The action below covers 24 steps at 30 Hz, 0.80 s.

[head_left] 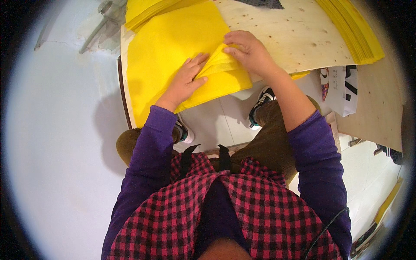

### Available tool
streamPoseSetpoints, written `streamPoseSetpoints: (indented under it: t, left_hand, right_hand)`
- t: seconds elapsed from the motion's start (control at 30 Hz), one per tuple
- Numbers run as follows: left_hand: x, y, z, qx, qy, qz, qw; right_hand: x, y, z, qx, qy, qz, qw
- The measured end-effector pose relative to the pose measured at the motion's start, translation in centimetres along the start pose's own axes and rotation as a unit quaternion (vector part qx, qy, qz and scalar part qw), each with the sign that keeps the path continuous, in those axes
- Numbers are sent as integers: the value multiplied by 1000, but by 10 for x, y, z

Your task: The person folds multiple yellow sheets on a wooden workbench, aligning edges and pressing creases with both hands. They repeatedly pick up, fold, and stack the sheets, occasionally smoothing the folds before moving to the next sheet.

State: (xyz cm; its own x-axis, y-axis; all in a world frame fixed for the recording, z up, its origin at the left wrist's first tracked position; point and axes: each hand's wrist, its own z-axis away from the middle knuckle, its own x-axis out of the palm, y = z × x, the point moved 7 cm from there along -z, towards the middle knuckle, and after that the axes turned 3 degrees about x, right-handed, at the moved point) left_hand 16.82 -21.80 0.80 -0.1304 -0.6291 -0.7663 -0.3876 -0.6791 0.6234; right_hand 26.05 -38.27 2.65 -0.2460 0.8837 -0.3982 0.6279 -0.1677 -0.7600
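Head view shows the left hand (184,82) pressing flat and the right hand (249,52) pinching the yellow sheet's (173,43) fold (219,65), which looks light, limp, best held at its edge.

A pale plywood worktop (299,39) with small dark knots carries a large yellow paper sheet (169,52) at nine o'clock, a stack of yellow sheets (355,30) at three o'clock, another yellow stack (147,9) at eleven o'clock.
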Motion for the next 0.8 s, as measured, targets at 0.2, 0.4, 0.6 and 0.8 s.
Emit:
streamPoseSetpoints:
  t: [0.2,0.4,0.6,0.8]
  left_hand:
    - [-1,-11,10,-105,20,51,993]
    - [-7,-2,9,-75,13,62,995]
    - [-7,-2,6,-45,12,58,997]
    - [-7,-3,6,-40,20,75,996]
  right_hand:
    - [-31,33,4,200,-9,-20,980]
    - [-75,84,-5,343,44,13,938]
    - [-97,124,-72,152,79,268,948]
    - [-86,167,-111,208,-13,407,889]
